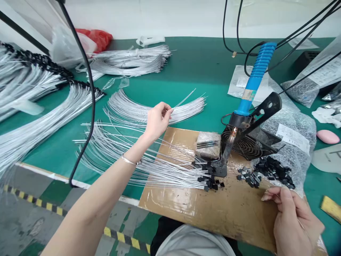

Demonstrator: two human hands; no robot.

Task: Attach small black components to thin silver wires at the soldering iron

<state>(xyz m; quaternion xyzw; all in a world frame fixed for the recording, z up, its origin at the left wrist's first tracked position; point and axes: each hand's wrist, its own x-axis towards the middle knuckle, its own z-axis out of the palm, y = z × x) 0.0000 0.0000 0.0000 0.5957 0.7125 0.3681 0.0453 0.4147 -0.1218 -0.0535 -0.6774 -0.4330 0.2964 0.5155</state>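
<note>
My left hand (pixel 159 119) reaches over the middle of the table, its thumb and fingers pinched on a white wire (pixel 185 97) that sticks up from a curved bundle of white wires (pixel 133 106). At the lower right, my right hand (pixel 294 217) is closed around a thin strand of solder wire, seen only in part. Beyond it lie small black connector pieces (pixel 274 170). Between my hands, white wires with black ends (pixel 170 174) are spread across the brown board (pixel 221 213). A blue-handled soldering iron (pixel 255 78) stands tip down on its black stand.
Large bundles of white wires (pixel 48 124) fill the left, with another tied bundle (pixel 133 60) at the back. A black cable (pixel 89 81) hangs in front. Plastic bags of small parts (pixel 295 131), a pink egg-shaped object (pixel 327 137) and a yellow block (pixel 331 207) are on the right.
</note>
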